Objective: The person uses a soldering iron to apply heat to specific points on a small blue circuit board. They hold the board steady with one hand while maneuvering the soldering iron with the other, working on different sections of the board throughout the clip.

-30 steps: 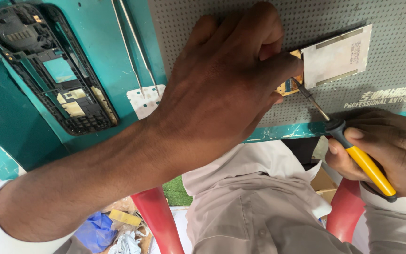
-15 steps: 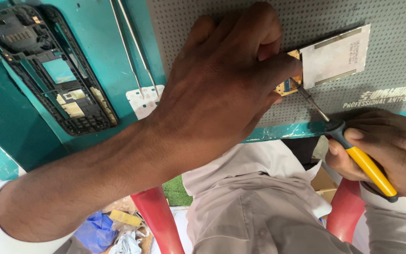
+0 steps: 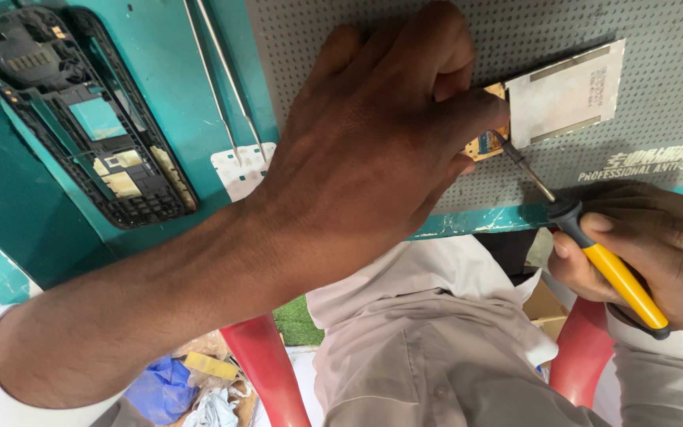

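Under my left hand [image 3: 373, 150] a small circuit board [image 3: 485, 144] with a square silver shield [image 3: 567, 93] lies flat on the grey dotted mat [image 3: 658, 134], while the thin metal tip of the yellow-handled screwdriver [image 3: 594, 249], held slanted in my right hand [image 3: 658, 253], touches its orange edge.

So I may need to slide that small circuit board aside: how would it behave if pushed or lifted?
The circuit board looks thin and flat, so probably light and stiff. On the dotted grey mat it likely resists sliding. Its silver panel seems fragile; the left hand pins it.
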